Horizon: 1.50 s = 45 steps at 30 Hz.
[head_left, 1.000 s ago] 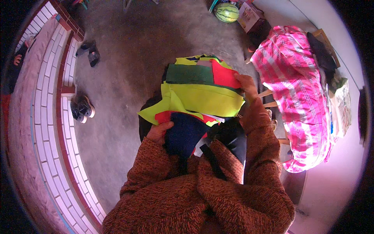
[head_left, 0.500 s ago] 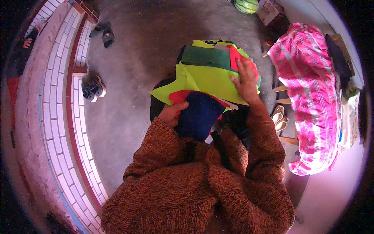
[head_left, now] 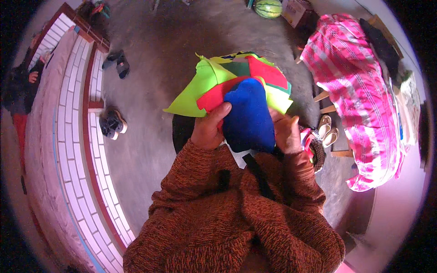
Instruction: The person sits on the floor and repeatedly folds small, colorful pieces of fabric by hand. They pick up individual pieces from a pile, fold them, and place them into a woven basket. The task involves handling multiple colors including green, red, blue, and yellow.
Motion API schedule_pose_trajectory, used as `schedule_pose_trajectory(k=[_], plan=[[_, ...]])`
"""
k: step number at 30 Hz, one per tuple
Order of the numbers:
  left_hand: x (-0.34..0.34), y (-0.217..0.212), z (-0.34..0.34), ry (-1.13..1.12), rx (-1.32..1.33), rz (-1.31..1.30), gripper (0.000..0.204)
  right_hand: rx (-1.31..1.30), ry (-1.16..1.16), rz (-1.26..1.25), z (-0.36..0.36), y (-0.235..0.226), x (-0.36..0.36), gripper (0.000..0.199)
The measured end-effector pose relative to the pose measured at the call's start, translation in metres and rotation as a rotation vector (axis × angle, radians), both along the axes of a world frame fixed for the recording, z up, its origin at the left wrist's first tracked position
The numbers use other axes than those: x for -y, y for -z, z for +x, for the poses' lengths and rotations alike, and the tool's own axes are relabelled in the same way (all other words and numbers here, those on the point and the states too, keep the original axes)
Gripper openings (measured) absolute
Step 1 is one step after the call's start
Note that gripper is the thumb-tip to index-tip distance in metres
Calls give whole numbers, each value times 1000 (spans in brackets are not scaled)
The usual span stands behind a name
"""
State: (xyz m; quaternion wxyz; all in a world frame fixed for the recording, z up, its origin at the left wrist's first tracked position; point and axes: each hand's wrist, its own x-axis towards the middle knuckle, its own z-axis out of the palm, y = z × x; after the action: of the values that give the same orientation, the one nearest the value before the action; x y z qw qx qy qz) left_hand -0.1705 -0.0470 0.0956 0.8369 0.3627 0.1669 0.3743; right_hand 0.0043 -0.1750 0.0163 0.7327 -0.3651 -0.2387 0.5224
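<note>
- Holding the blue cloth (head_left: 249,116) by its left edge with the left hand (head_left: 210,127), clamped between a thumb laid on top and fingers hidden underneath.
- Bending the fingers of the right hand (head_left: 287,133) at the lower right edge of the blue cloth, partly out of sight; cannot tell whether clamped on it or only touching.
- Located between the two hands, in front of the body, with a rounded upper end and a slack lower edge.
- Showing from behind the blue cloth, along its upper left: a strip of red cloth (head_left: 215,94), reaching down to the left hand.
- Spreading out to the left beyond that: a yellow-green cloth (head_left: 198,88), with a pointed corner hanging free.
- Lying farther back, partly covered: a dark green patch (head_left: 237,68) beside a red patch (head_left: 269,73).
- Covered to the wrists by a brown knitted sweater (head_left: 214,227).
- Near the right wrist: a basket (head_left: 319,157) with coloured scraps.
- Farther right on the floor (head_left: 143,150): a pair of pale shoes (head_left: 331,137), near a pink checked cloth (head_left: 353,104) draped above wooden legs (head_left: 321,96).
- Well apart to the left: dark shoes (head_left: 111,125) and dark sandals (head_left: 122,68), beside a white brick wall (head_left: 68,154).
- At the top: a striped watermelon (head_left: 268,8) next to a box (head_left: 296,12).
</note>
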Motion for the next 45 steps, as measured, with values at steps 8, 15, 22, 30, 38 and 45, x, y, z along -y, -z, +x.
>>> schedule_pose_trajectory(k=[8,15,22,30,38,45], plan=[[21,44,26,97,-163,265,42,-171,-3,17,-15,-12,18,114],[26,84,20,54,-487,877,26,-412,2,-27,-6,9,22,71],[22,57,22,-100,-382,2,51,-415,80,110,3,12,24,74],[20,35,35,-82,-564,1132,58,-371,-89,145,-5,13,30,67],[19,50,50,-28,-498,1172,34,-469,-41,142,-6,33,28,61],[18,56,49,-104,-484,1264,22,-621,0,146,-6,38,23,60]])
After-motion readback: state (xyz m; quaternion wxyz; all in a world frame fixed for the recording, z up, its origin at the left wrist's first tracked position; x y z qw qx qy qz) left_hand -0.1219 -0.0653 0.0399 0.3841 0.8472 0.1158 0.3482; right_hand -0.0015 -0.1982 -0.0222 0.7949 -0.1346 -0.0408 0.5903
